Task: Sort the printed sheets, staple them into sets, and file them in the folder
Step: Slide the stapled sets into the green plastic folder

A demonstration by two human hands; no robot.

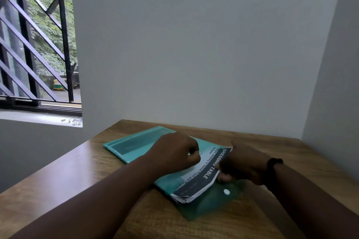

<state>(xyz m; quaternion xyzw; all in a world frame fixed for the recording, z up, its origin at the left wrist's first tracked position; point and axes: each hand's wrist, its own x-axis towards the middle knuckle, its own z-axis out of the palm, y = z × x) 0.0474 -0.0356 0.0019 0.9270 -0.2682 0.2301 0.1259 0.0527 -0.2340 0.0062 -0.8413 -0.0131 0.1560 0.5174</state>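
A teal plastic folder lies flat on the wooden table, its flap with a white snap button open toward me. A stack of printed sheets, with a dark header reading "DRESSING TABLE", sticks partly out of the folder's mouth. My left hand rests closed on the folder's upper layer near the opening, pinching its edge. At the right edge of the stack, my right hand grips the sheets. No stapler is in view.
The table sits in a corner, with a white wall behind and another on the right. A barred window with a sill is at the left, beyond the table's left edge.
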